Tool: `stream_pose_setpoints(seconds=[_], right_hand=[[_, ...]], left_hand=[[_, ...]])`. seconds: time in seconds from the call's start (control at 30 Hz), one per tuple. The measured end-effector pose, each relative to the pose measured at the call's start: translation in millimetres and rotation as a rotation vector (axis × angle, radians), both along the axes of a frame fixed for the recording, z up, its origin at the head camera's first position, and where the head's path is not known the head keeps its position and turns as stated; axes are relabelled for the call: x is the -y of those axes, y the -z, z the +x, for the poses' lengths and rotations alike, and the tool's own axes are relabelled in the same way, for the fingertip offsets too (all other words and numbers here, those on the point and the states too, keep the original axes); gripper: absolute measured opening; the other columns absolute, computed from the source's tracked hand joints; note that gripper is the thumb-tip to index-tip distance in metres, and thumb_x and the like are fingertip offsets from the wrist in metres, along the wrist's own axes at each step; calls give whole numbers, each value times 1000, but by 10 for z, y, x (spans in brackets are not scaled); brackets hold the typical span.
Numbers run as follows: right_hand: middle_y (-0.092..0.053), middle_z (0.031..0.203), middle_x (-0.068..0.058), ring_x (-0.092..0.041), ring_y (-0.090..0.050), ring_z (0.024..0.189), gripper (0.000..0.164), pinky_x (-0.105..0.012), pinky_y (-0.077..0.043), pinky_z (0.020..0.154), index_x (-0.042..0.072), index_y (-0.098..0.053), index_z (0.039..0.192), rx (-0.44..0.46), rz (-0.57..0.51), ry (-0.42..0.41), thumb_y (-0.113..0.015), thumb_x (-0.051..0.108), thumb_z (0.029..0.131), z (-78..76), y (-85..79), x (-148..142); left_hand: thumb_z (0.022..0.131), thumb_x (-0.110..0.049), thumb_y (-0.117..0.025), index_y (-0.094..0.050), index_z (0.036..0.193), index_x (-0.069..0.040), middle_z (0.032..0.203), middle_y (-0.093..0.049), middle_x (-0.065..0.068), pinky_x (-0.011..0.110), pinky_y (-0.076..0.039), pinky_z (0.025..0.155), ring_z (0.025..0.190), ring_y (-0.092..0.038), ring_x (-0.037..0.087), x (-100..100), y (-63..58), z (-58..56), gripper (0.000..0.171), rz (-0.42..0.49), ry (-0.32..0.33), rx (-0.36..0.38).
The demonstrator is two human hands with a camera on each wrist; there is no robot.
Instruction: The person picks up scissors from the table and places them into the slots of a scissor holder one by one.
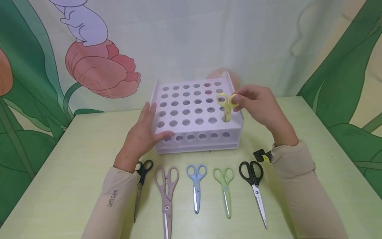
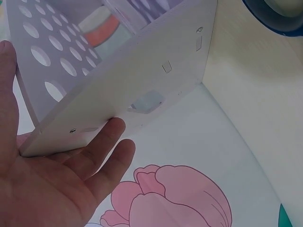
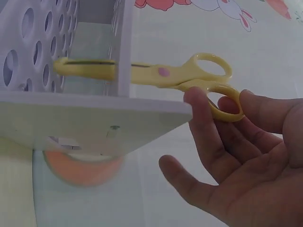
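Observation:
My right hand (image 1: 259,103) pinches one handle loop of the yellow scissors (image 1: 227,105) between thumb and fingers. Their blades point down through a front-right hole of the white rack (image 1: 179,129). In the right wrist view, the yellow scissors (image 3: 170,73) pass through the top panel, and the tip reaches the lower panel's holes. At the rack's left side rests my left hand (image 1: 138,136), its thumb along the front top edge. Seen in the left wrist view, its fingers (image 2: 102,146) lie extended against the side panel (image 2: 118,104).
Along the table's front lie several scissors: dark-handled ones (image 1: 143,172) beside the left sleeve, mauve (image 1: 167,196), light blue (image 1: 196,186), green (image 1: 225,189) and black-handled (image 1: 253,179). A small black object (image 1: 261,155) lies near the right sleeve. A printed curtain (image 1: 179,39) hangs behind.

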State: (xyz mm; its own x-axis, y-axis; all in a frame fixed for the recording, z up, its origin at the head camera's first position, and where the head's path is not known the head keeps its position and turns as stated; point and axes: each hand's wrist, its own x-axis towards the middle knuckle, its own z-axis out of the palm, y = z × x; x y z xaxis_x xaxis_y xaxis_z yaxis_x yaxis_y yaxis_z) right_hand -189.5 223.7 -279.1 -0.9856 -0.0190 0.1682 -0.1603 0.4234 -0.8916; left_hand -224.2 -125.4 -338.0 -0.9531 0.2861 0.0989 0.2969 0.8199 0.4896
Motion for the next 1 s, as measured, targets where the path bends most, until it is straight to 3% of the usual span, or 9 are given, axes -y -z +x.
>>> stream_pose_setpoints(seconds=[0.27,0.53,0.9,1.0], right_hand=[[-70,103,-13,-26,-59,79,20,-29,-51,66,1,-70,112,49,45,5,-65,17,101,-25,36,-16],[-71,104,-11,-25,-52,64,20,-33,-43,61,5,-71,111,110,152,4,-66,21,100,-32,45,-17],[-68,93,-10,-24,-51,63,16,-34,-39,59,6,-72,109,125,206,-25,-65,18,100,-37,73,-25],[-70,97,-11,-25,-52,63,18,-35,-40,59,5,-72,111,122,209,-40,-65,19,100,-40,71,-31]], left_hand=[[81,-57,-79,-6,164,-17,169,1,11,56,-35,109,145,-29,40,5,6,-3,117,-3,-1,-7],[81,-57,-79,-6,164,-17,169,2,10,56,-35,109,146,-29,39,10,6,6,117,0,-1,-5],[82,-56,-79,-7,164,-17,169,1,10,56,-36,109,145,-30,40,5,9,7,116,-1,-4,-5],[82,-56,-79,-7,164,-16,169,1,11,56,-37,108,144,-31,40,7,7,5,116,-4,-1,-9]])
